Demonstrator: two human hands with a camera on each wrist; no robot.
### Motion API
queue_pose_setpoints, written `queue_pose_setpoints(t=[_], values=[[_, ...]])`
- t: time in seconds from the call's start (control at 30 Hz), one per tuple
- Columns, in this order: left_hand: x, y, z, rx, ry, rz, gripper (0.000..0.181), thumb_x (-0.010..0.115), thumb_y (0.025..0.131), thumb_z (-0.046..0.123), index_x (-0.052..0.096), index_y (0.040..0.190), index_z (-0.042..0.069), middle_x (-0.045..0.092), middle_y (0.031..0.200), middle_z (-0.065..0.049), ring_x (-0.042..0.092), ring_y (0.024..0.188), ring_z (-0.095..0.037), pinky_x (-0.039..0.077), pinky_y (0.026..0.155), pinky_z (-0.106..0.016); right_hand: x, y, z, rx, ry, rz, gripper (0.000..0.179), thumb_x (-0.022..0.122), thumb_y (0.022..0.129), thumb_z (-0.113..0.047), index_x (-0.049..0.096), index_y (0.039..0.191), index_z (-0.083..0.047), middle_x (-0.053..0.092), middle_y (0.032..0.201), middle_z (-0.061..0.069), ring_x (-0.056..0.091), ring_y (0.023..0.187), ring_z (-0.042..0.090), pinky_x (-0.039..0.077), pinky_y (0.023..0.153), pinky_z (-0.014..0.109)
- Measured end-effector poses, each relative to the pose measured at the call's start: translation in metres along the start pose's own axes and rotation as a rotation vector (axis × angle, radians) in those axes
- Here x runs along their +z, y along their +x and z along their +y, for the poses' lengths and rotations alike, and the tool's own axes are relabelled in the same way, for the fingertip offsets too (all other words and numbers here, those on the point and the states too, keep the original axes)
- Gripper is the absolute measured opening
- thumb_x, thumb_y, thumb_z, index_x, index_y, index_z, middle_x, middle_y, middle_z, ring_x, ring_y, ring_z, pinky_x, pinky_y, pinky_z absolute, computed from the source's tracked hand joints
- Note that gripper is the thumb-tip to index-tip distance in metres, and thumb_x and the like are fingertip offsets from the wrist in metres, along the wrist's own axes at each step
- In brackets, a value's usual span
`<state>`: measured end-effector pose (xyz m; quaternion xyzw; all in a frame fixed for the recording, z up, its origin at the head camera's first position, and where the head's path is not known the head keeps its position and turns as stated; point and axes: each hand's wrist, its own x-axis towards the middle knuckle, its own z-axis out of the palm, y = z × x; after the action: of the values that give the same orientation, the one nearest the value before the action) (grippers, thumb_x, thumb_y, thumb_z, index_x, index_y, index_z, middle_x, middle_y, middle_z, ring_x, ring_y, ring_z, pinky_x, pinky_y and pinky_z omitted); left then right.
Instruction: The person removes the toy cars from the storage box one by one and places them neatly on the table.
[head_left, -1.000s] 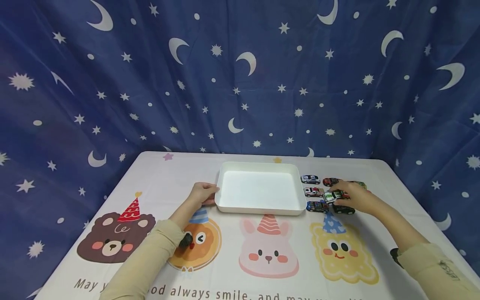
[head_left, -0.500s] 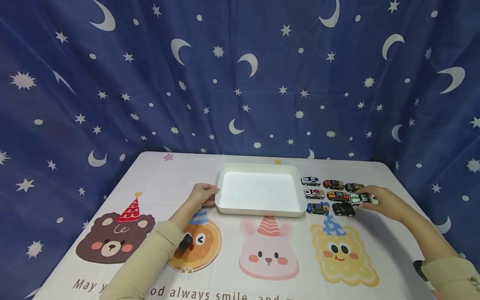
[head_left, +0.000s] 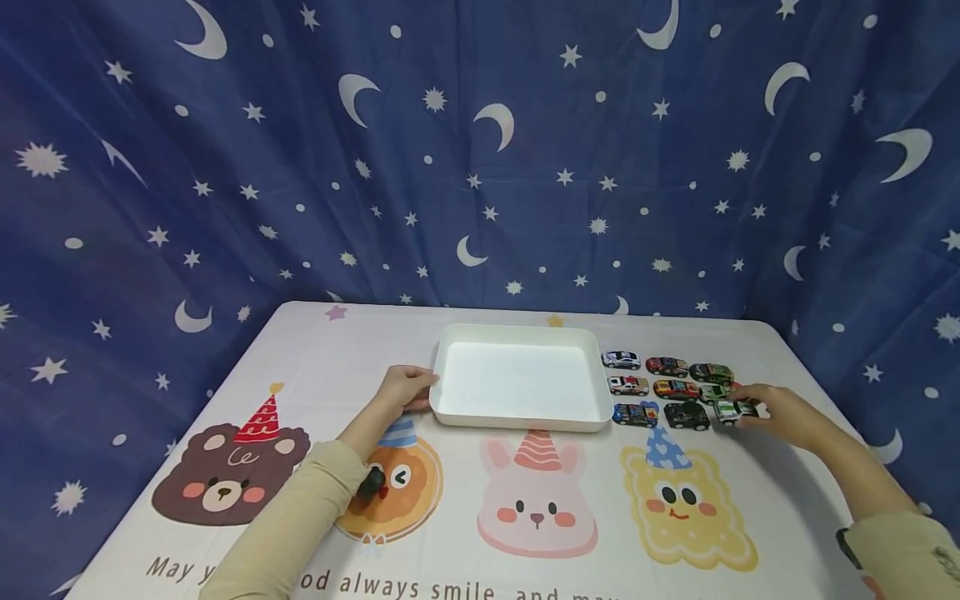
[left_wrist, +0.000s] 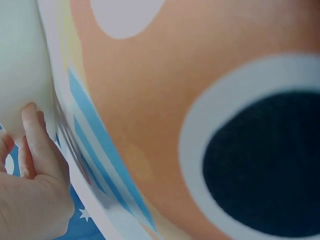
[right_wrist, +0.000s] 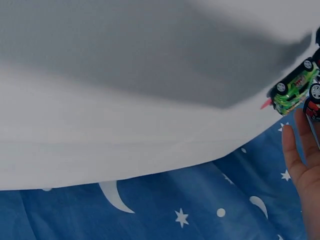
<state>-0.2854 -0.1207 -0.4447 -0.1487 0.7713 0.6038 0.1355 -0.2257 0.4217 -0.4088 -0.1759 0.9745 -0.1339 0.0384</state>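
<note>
At the left end of the white tray, my left hand pinches the wall between thumb and fingers. The left wrist view shows that hand with a fingertip against the tray's wall. To the right, my right hand holds a white and green toy car by its right side, beside a black toy car. A smaller-looking green toy car shows just behind it, partly covered. In the right wrist view, the right hand is cut off by the frame's edge, near a green toy car.
Several toy cars stand in rows right of the tray, including a silver one, a blue one and an orange one. The white tablecloth has printed cartoon animals. A blue curtain hangs behind the table.
My right hand has carried the white and green car rightward from over the middle of the cars, then nearer to me at the right end. The left hand and tray stay put.
</note>
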Motion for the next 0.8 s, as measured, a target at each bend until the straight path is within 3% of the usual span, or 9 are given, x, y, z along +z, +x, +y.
queue_pose_setpoints(t=[0.23,0.53,0.8], values=[[0.000,-0.002,0.000,-0.003,0.001,-0.001,0.032,0.062,0.091,0.014,0.060,0.118,-0.003,0.067,0.095,-0.011,0.063,0.063,-0.006,0.060,0.060,-0.021,0.006,0.001,0.006,0.021,0.002,-0.018,0.034,0.074,0.076,-0.006,0.064,0.103,0.010,0.063,0.103,0.030,0.057,0.097,0.047,0.051,0.080,0.058],[-0.001,-0.001,0.000,-0.001,-0.014,0.002,0.032,0.061,0.091,0.014,0.059,0.119,-0.003,0.067,0.094,-0.010,0.063,0.063,-0.006,0.060,0.061,-0.021,0.014,0.003,0.005,-0.019,-0.007,-0.006,0.033,0.074,0.075,-0.007,0.064,0.102,0.010,0.064,0.101,0.028,0.059,0.095,0.046,0.052,0.079,0.056],[-0.001,-0.003,0.001,0.008,-0.006,-0.001,0.033,0.061,0.091,0.014,0.059,0.119,-0.003,0.067,0.091,-0.009,0.062,0.062,-0.005,0.060,0.059,-0.021,0.016,0.005,0.002,0.035,-0.021,-0.030,0.034,0.074,0.075,-0.007,0.063,0.103,0.011,0.062,0.104,0.031,0.057,0.097,0.050,0.050,0.082,0.059]])
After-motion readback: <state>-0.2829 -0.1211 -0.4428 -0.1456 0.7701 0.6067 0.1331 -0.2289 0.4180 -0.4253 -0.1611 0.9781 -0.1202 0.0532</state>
